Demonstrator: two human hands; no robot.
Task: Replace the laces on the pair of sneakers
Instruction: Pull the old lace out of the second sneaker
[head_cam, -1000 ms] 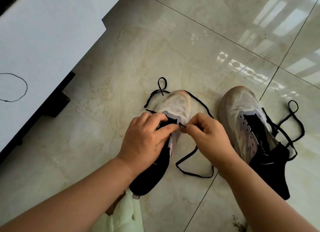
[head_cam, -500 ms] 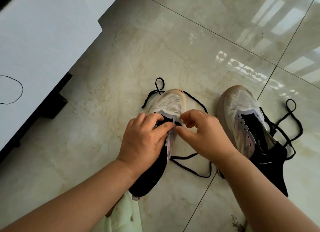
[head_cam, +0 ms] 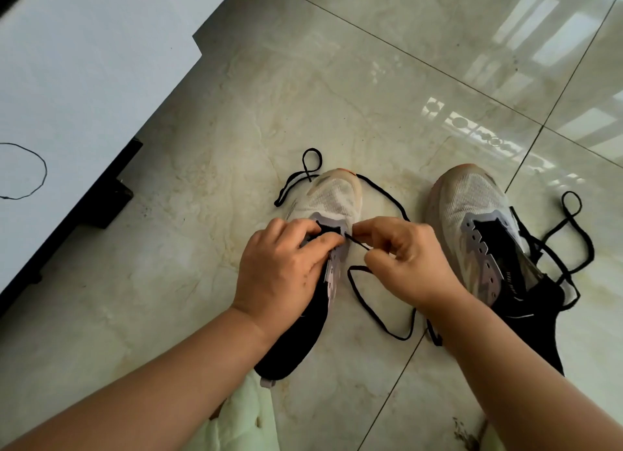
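Note:
Two white-and-black sneakers stand on the tiled floor, toes pointing away from me. My left hand (head_cam: 281, 268) grips the left sneaker (head_cam: 332, 199) at its tongue and front eyelets. My right hand (head_cam: 408, 255) pinches the black lace (head_cam: 374, 307) just beside the front right eyelet. The lace runs around the toe and loops on the floor between the shoes. The right sneaker (head_cam: 472, 211) has bare eyelets, and a second black lace (head_cam: 569, 234) lies loose beside it.
A white cabinet (head_cam: 84, 79) on dark feet stands at the left, with a thin black thread (head_cam: 30, 170) lying on its top. A pale green garment (head_cam: 242, 423) covers my knee at the bottom. Glossy beige tiles surround the shoes.
My right hand has drawn the lace end a little out and to the right from the front eyelet. The floor loop of lace has shifted. My left hand stays on the tongue.

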